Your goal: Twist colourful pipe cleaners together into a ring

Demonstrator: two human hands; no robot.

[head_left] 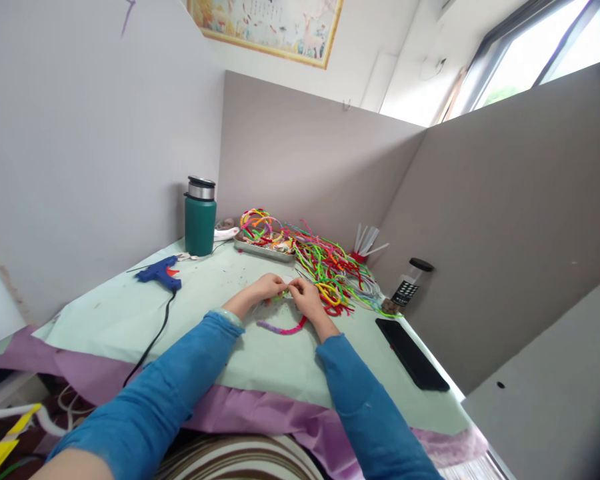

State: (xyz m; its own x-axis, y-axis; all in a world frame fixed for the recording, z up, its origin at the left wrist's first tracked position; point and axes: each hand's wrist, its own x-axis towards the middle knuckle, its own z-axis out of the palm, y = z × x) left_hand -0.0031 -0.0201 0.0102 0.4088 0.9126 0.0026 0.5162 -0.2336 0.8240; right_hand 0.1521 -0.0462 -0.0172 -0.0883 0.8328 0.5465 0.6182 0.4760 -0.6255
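Note:
My left hand point(266, 288) and my right hand point(306, 297) meet over the middle of the pale green table cover point(120, 313). Both are closed in a pinch on a small white piece point(286, 280) held between them. Just below my hands lies a curved pink and purple pipe cleaner point(283, 328); whether it joins the white piece I cannot tell. A heap of coloured pipe cleaners point(330, 267) spreads right behind my right hand. Both arms wear blue sleeves.
A blue glue gun point(159, 273) with a black cord lies at the left. A green flask point(200, 220) and a metal tray point(260, 248) of bright loops stand at the back. A black phone point(413, 353) and a dark-lidded jar point(410, 283) sit at the right. Grey partitions enclose the desk.

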